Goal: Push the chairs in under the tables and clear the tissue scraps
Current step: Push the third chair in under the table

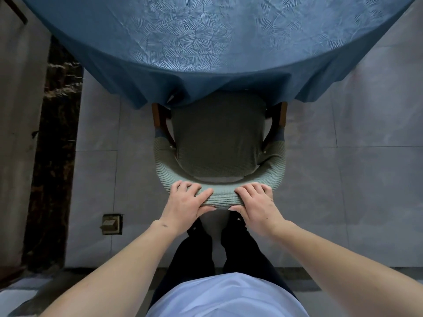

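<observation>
Armchair (218, 154) with a knitted green cover: its curved backrest top is gripped by both hands, left hand (187, 202) and right hand (257, 202), fingers curled over the rim, thumbs underneath. The seat front already sits under the hanging blue tablecloth (206, 53) of the round table. A level, even push from both hands should keep it straight; watch the wooden armrests (282, 115) against the cloth.

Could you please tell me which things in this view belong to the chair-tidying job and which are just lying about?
Job:
chair, front under the tablecloth
table
left hand and right hand, each with a grip on the chair's backrest

Just there:
floor socket
dark floor strip

No tissue scraps show.
</observation>
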